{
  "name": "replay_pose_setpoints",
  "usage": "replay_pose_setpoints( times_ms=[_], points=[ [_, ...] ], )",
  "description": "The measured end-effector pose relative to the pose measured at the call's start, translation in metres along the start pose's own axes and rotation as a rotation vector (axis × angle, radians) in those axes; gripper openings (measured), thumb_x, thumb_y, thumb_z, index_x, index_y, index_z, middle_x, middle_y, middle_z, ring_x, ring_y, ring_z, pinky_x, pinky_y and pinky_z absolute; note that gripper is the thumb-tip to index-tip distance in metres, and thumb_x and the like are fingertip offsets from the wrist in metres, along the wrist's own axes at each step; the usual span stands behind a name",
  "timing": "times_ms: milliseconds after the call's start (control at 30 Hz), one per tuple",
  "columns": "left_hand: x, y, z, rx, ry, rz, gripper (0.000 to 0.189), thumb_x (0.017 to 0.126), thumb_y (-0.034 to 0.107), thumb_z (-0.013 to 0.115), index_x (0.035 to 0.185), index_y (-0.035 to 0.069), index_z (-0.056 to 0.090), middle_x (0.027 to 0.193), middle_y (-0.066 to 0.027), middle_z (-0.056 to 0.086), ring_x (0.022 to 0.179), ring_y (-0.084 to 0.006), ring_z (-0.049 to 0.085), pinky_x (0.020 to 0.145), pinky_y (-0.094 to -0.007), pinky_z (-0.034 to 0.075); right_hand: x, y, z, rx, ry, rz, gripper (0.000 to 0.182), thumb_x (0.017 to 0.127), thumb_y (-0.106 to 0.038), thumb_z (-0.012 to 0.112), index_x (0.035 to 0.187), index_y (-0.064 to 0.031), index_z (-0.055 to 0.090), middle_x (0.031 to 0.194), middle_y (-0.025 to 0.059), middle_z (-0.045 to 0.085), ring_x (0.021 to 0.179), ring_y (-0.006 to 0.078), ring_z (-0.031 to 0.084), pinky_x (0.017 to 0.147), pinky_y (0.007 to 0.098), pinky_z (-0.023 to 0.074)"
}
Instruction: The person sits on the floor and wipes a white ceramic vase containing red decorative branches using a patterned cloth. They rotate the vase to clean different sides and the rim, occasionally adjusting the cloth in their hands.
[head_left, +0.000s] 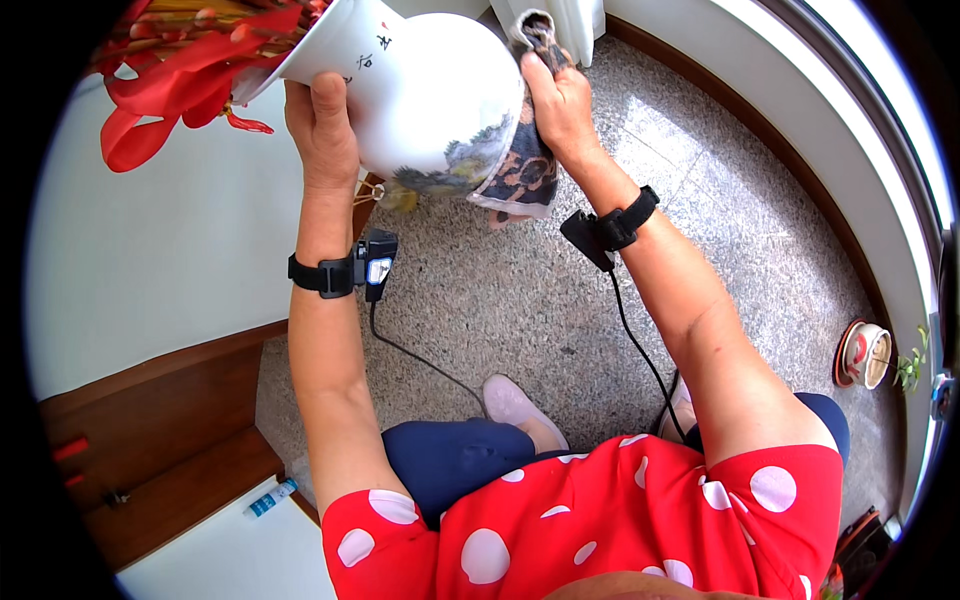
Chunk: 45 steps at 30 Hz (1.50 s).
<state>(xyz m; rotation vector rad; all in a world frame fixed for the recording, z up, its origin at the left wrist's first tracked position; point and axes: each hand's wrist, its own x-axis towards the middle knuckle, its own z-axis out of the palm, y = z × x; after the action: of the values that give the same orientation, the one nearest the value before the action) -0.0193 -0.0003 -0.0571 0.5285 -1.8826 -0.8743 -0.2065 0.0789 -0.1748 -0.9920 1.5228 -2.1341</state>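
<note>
A white porcelain vase (442, 90) with a painted landscape and dark brushed characters is tilted in front of me, its flared mouth to the upper left. Red ribbon (172, 90) and dried stems with red buds (217, 26) stick out of the mouth. My left hand (322, 127) grips the vase at its neck, thumb up along the flare. On the base side, my right hand (562, 105) holds a brown-and-black patterned cloth (529, 165) against the vase. The cloth hangs below the hand and its upper end is bunched above my thumb.
Speckled stone floor (480, 300) lies below. A white-topped wooden cabinet (165, 255) stands to the left, with a blue-and-white tube (270, 499) on a lower white surface. A small potted plant (866, 356) sits by the curved window wall at right. Cables (626, 322) trail from both wrist devices.
</note>
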Motion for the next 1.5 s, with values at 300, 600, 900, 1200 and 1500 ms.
replay_pose_setpoints(
  times_ms=[300,600,900,1200,1500],
  points=[
    [0.004,-0.003,0.001,0.035,-0.014,0.049,0.081,0.084,0.069,0.051,0.129,0.002,0.042,0.112,-0.0033,0.056,0.102,-0.0109,0.053,0.087,-0.0252,0.043,-0.025,0.002,-0.008,-0.031,-0.043,-0.107,0.024,0.095,-0.021,0.057,0.091,0.0016,0.065,0.084,0.0015,0.064,0.075,0.0104,0.056,0.066,0.0284,0.0467],
    [0.003,-0.004,0.000,0.032,-0.018,0.066,0.079,0.085,0.068,0.051,0.130,0.003,0.041,0.110,-0.0021,0.056,0.101,-0.0105,0.053,0.088,-0.0258,0.043,-0.033,-0.055,-0.002,-0.309,-0.240,-0.818,0.040,0.074,-0.023,0.070,0.112,-0.0098,0.064,0.119,0.0109,0.061,0.117,0.0313,0.052,0.105,0.0446,0.0334],
    [0.004,-0.008,-0.002,0.061,-0.005,0.059,0.080,0.085,0.069,0.050,0.130,0.004,0.042,0.112,-0.0029,0.057,0.103,-0.0120,0.054,0.090,-0.0273,0.044,-0.076,-0.059,0.014,-0.147,-0.629,-0.331,0.037,0.081,-0.021,0.061,0.117,-0.0223,0.065,0.137,0.0035,0.049,0.140,0.0315,0.027,0.110,0.0605,0.0109],
    [0.002,-0.010,0.000,0.075,0.053,0.040,0.079,0.084,0.070,0.050,0.130,0.006,0.043,0.113,-0.0035,0.058,0.104,-0.0131,0.056,0.090,-0.0285,0.045,-0.037,-0.074,0.003,0.063,-0.369,-0.429,0.030,0.080,-0.027,0.067,0.106,-0.0125,0.067,0.108,0.0068,0.066,0.100,0.0264,0.061,0.091,0.0385,0.0449],
    [-0.001,0.000,0.004,0.043,0.088,0.037,0.076,0.090,0.056,0.054,0.134,-0.005,0.040,0.123,-0.0096,0.053,0.108,-0.0184,0.050,0.092,-0.0301,0.041,-0.010,-0.068,-0.009,-0.329,-0.215,-0.616,0.021,0.080,-0.002,0.065,0.101,-0.0061,0.066,0.086,0.0098,0.067,0.081,0.0280,0.065,0.074,0.0369,0.0492]
  ],
)
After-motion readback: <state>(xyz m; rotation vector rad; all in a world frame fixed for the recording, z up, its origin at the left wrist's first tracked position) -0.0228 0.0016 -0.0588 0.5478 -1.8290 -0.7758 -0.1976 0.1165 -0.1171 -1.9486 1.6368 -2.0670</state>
